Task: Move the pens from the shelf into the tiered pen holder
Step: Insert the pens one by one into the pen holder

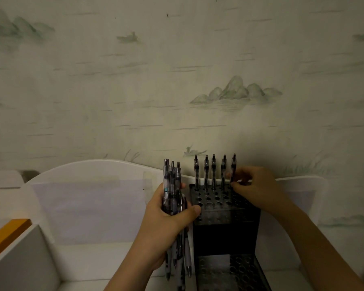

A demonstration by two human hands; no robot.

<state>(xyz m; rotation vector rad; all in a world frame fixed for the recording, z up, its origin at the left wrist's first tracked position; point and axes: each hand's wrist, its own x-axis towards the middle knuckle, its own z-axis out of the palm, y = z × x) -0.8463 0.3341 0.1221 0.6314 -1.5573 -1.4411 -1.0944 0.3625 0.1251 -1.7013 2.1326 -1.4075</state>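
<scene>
Now L hand (168, 219) gripping pen bundle (173, 198), R hand (254, 187) pinching end pen (233, 169) at holder (225, 208) edge.

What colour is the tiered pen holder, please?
The pen holder is black, its top tier dotted with round holes, seen in the head view.

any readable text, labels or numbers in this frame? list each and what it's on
None readable.
Bundle of pens in the left hand: a small teal label on one barrel, too blurred to read.
Pen holder, the five standing pens, and the wallpaper: no text visible.
</scene>
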